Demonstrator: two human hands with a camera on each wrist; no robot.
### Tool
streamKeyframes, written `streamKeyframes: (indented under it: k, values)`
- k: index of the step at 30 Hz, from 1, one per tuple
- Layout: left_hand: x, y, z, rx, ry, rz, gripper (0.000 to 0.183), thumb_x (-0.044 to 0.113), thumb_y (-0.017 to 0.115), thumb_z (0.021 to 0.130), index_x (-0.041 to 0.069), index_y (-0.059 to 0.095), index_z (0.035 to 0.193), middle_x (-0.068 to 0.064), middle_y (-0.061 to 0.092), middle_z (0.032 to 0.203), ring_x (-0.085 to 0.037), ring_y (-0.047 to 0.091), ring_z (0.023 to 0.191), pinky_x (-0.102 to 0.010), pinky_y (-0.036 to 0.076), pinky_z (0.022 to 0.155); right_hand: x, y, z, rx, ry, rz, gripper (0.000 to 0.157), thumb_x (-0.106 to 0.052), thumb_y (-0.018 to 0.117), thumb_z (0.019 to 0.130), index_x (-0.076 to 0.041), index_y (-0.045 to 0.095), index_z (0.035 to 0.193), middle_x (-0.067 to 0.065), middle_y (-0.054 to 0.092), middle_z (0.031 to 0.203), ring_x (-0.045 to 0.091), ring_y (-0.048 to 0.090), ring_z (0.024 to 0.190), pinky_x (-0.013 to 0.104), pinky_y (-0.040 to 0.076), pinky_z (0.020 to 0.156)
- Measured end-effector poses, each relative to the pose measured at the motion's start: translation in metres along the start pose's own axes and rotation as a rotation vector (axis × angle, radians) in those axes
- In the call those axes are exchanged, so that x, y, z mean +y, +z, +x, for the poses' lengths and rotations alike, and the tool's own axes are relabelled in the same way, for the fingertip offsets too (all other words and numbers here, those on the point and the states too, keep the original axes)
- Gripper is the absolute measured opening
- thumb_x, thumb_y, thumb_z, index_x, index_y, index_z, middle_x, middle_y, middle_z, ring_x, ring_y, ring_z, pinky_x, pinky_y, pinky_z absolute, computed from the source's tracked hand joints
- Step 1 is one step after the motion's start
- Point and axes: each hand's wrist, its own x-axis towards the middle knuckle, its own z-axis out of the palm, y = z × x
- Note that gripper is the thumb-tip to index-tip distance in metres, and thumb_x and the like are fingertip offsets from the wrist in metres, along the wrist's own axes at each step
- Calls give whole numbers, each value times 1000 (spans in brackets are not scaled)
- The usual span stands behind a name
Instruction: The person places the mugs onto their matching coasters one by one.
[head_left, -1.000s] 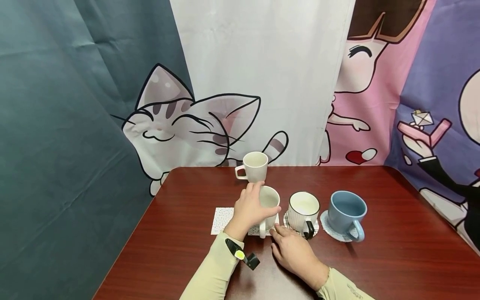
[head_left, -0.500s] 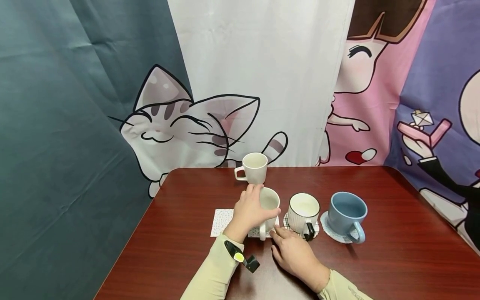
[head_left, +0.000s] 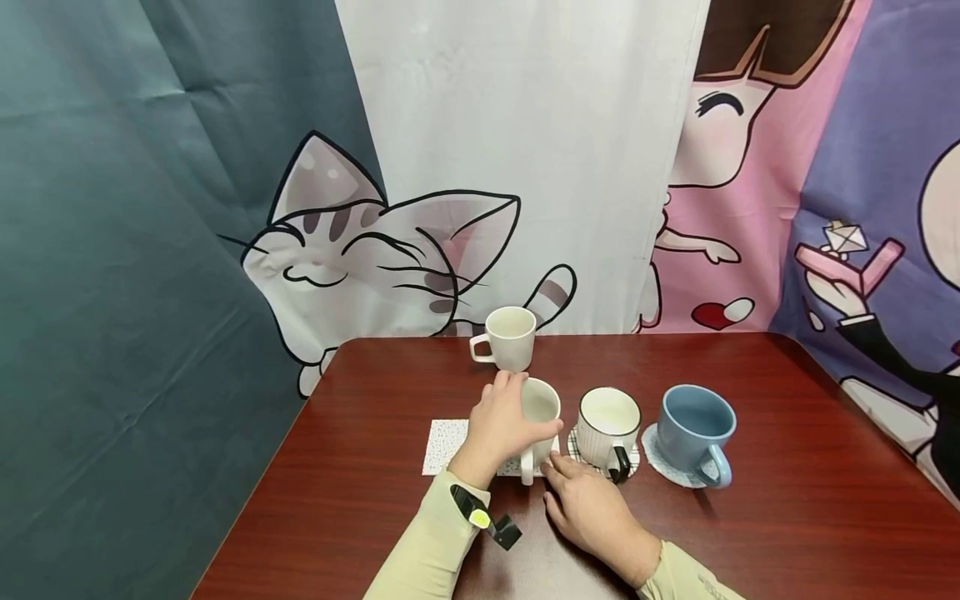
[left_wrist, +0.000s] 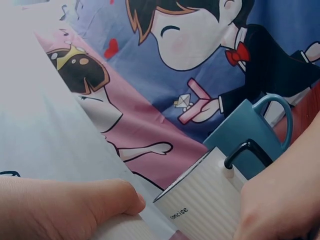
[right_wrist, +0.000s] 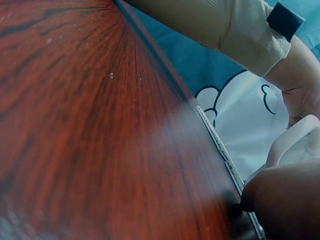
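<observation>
In the head view my left hand (head_left: 498,427) holds a white mug (head_left: 543,405) by its upper sides, thumb on the near right and fingers across the left and far side. The mug stands upright over a square speckled coaster (head_left: 512,468), its handle toward me. My right hand (head_left: 596,510) lies low on the table, fingers extended, fingertips at the coaster's near right corner. In the right wrist view a fingertip (right_wrist: 247,202) meets the coaster edge beside the white mug's handle (right_wrist: 290,140). Whether the mug's base touches the coaster is hard to see.
A second speckled square coaster (head_left: 444,446) lies to the left. Behind stands another white mug (head_left: 512,337). To the right are a ribbed mug with a black handle (head_left: 603,442) and a blue mug (head_left: 686,433), each on a round coaster. A printed curtain (head_left: 525,125) hangs behind the table.
Both hands and the mugs keep their places. The whole head view shifts down by a few pixels.
</observation>
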Motion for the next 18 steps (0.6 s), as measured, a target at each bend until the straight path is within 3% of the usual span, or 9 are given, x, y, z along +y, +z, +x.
streamKeyframes:
  k: [10, 18]
  values:
    - [-2, 9, 1, 51, 11, 32, 89, 66, 76, 71, 15, 57, 140, -2, 56, 131, -24, 56, 109, -43, 53, 73, -1, -2, -1, 8, -3, 7, 41, -22, 75, 84, 0, 72, 119, 20, 69, 123, 36, 67, 112, 52, 53, 93]
    - [-2, 8, 1, 47, 6, 37, 89, 66, 75, 72, 14, 56, 142, -3, 55, 134, -24, 56, 112, -45, 54, 75, -1, -2, -1, 11, -4, 7, 40, -21, 74, 84, 0, 72, 118, 20, 69, 122, 36, 68, 111, 52, 53, 93]
